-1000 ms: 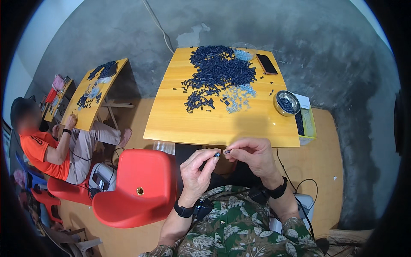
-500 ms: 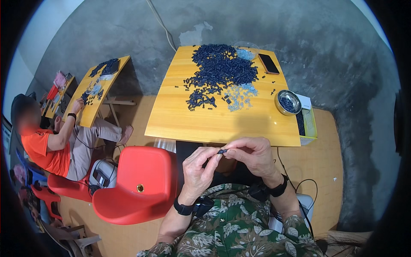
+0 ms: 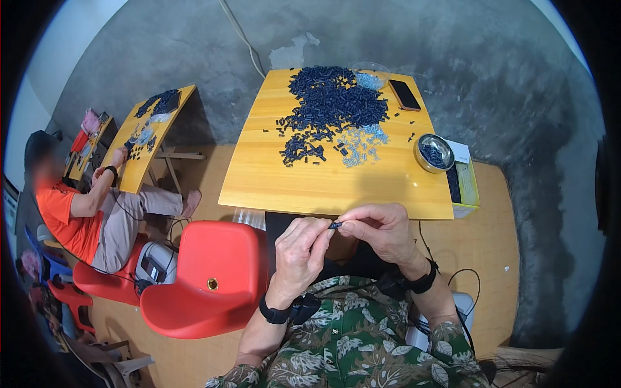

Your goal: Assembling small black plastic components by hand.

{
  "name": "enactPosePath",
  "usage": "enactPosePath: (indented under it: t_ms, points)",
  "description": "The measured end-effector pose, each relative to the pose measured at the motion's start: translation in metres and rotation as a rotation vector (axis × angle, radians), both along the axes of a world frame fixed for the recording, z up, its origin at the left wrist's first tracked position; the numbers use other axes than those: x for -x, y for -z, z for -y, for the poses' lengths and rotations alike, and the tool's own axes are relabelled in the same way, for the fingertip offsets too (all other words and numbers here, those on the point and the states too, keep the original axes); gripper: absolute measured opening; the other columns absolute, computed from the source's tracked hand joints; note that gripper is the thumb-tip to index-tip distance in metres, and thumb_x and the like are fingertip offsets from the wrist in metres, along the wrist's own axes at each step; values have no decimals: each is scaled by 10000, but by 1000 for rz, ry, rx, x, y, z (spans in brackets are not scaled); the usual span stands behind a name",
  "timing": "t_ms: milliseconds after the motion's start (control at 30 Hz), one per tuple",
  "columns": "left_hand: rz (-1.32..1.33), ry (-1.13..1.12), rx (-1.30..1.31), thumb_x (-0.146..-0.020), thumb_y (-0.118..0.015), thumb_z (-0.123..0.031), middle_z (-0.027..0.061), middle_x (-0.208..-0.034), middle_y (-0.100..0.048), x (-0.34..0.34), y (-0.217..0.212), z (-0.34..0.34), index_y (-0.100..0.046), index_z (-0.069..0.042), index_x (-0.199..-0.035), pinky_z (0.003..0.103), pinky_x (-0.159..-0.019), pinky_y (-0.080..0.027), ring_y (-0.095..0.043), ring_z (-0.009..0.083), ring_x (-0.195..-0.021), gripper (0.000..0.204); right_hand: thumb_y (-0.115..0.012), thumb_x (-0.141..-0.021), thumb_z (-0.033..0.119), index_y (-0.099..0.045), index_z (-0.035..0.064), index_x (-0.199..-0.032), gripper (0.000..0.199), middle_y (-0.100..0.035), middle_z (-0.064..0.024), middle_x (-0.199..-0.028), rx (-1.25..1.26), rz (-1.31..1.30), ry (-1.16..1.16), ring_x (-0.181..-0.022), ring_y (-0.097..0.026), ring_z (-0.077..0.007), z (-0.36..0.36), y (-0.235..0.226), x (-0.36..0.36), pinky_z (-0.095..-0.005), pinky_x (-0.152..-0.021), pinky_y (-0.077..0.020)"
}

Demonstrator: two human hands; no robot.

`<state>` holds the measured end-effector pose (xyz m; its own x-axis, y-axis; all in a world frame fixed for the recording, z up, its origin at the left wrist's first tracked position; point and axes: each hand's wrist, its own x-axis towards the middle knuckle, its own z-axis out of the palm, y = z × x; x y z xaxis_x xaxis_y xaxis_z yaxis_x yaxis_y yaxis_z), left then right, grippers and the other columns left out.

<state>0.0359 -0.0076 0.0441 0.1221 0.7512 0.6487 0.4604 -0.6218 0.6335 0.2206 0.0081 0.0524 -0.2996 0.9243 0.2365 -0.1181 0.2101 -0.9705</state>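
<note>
Two hands, left hand (image 3: 299, 249) and right hand (image 3: 380, 229), pinch one small dark piece (image 3: 335, 225) in closed grips.

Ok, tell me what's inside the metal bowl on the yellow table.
The metal bowl holds small dark blue pieces, like the pile on the table. Its bottom is covered by them, so anything underneath stays hidden.

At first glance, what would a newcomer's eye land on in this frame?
Probably the heap of small dark blue parts spread over the far half of the yellow table. Next, the left hand and right hand meeting below its near edge, pinching one small dark piece between fingertips. A bright red chair stands at the left.
</note>
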Motion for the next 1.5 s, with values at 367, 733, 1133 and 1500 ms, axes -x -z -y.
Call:
enactPosePath:
  t_ms: [367, 733, 1133, 1500]
  points:
    - [-91, -19, -74, -791, -702, 29, 131, -823, -661, 1, -2, -2, -654, 9, -928, 345, -650, -513, -643, 276, -735, 147, -705, -881, 69, -713, -21, -981, 135, -711, -37, -841, -53, 61, 46, -761, -629, -67, 0, -3, 1, -205, -688, -511]
    - [-40, 33, -36, -781, -683, 48, 150, -817, -653, 5, -3, -2, -645, 26, -929, 378, -665, -508, -628, 318, -736, 155, -688, -889, 58, -707, -25, -980, 125, -698, -42, -839, -16, -47, -20, -750, -625, -78, -6, 9, -1, -212, -668, -499]
    - [-146, 49, -58, -781, -696, 34, 130, -799, -643, 8, -5, -4, -631, 6, -920, 363, -633, -496, -624, 298, -718, 157, -662, -903, 36, -694, -33, -987, 113, -690, -52, -825, 94, -203, -109, -691, -617, -70, -6, 14, 0, -207, -632, -521]
    - [-132, 91, -69, -770, -698, 48, 127, -790, -642, 10, -3, -6, -629, 9, -917, 366, -640, -501, -624, 295, -724, 167, -670, -901, 48, -696, -31, -979, 114, -698, -55, -827, 91, -147, -113, -696, -626, -73, -6, 15, 5, -214, -635, -529]
